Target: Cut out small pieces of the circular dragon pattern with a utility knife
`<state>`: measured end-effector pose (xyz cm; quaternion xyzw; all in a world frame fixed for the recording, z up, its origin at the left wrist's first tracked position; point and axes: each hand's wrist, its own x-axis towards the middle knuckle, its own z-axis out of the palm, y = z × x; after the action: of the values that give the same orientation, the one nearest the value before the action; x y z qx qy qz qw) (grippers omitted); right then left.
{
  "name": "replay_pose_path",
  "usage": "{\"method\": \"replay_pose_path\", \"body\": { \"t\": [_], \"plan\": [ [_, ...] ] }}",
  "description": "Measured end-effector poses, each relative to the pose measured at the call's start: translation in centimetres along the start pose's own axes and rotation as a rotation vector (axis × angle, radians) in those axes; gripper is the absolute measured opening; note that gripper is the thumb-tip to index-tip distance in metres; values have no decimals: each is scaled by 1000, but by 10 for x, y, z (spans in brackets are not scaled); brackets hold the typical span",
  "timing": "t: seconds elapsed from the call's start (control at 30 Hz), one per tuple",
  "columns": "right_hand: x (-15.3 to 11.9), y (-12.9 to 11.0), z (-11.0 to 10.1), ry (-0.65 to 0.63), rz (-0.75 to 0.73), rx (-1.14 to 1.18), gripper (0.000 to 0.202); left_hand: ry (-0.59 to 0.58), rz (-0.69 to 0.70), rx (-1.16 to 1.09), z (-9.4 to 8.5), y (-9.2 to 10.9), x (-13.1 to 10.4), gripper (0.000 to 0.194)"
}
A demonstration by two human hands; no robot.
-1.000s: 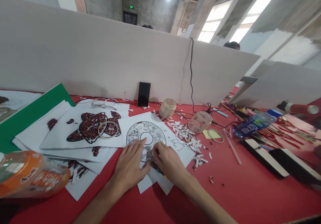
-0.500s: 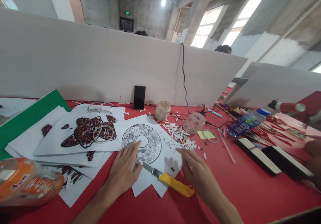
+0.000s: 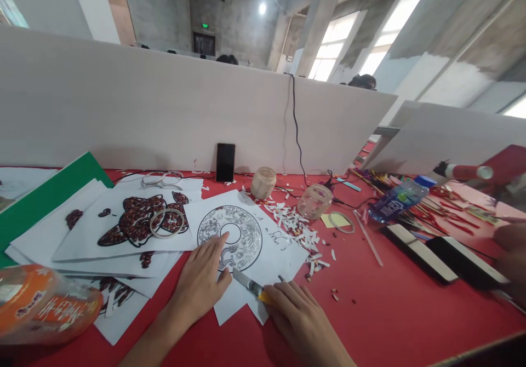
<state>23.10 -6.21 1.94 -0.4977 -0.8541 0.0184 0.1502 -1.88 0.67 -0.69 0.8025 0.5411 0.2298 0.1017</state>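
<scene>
Near the middle of the red table lies a white sheet (image 3: pixel 283 246) printed with a round black line design (image 3: pixel 246 233) around a blank centre. My left hand (image 3: pixel 205 271) rests flat on the sheet's left part, fingers spread, the index fingertip near the inner circle. My right hand (image 3: pixel 298 312) is closed around the yellow handle of a utility knife (image 3: pixel 249 285). Its blade is out and points up and left, the tip beside my left thumb at the lower edge of the design.
Papers with dark bean pictures (image 3: pixel 139 224) lie left, with a jar (image 3: pixel 45 304) in front. Behind are a phone (image 3: pixel 226 162), two jars (image 3: pixel 263 183) and paper scraps (image 3: pixel 293 222). A blue-capped bottle (image 3: pixel 400 198) and black-and-white blocks (image 3: pixel 419 252) lie right. A person's hand shows at the right edge.
My right hand has moved left and down onto the knife handle and closed around it. My left hand has stayed on the sheet. The view has shifted slightly.
</scene>
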Motion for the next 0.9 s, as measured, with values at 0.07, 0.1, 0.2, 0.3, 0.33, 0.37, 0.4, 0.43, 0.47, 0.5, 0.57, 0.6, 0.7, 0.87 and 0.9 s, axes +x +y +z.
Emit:
{"method": "replay_pose_path", "body": {
  "t": [0.07,0.1,0.2,0.3,0.33,0.37,0.4,0.43,0.47,0.5,0.57,0.6,0.7,0.87,0.9],
  "plan": [
    [-6,-2,0,11,11,57,27,3,2,-10,1,-1,-1,71],
    [-11,-2,0,18,14,86,27,5,4,-17,2,-2,-1,71],
    [-22,6,-4,43,45,188,25,18,14,-46,2,-3,-2,72],
    [-14,22,-13,110,163,221,22,68,35,-86,-4,-4,0,67],
    [-5,29,-16,138,208,199,22,103,35,-85,-7,-6,2,61],
    [8,36,-18,161,244,161,22,148,28,-64,-12,-9,3,54],
    [22,42,-19,175,271,116,22,199,8,-17,-17,-13,4,47],
    [38,48,-19,164,286,64,21,263,-18,60,-22,-18,5,41],
    [54,53,-17,152,302,-19,20,312,-54,163,-28,-25,6,39],
    [68,57,-14,134,327,-115,20,362,-117,269,-33,-32,6,39],
    [91,62,-6,131,347,-191,17,384,-194,411,-42,-45,6,35],
    [97,63,-1,132,354,-215,15,376,-211,447,-46,-51,5,32],
    [102,62,8,139,375,-261,14,354,-198,420,-51,-58,5,26],
    [90,43,6,275,212,-81,22,351,-176,-130,-42,-32,7,22],
    [88,34,5,305,134,50,25,296,-192,-306,-38,-23,7,23]
  ]
}}
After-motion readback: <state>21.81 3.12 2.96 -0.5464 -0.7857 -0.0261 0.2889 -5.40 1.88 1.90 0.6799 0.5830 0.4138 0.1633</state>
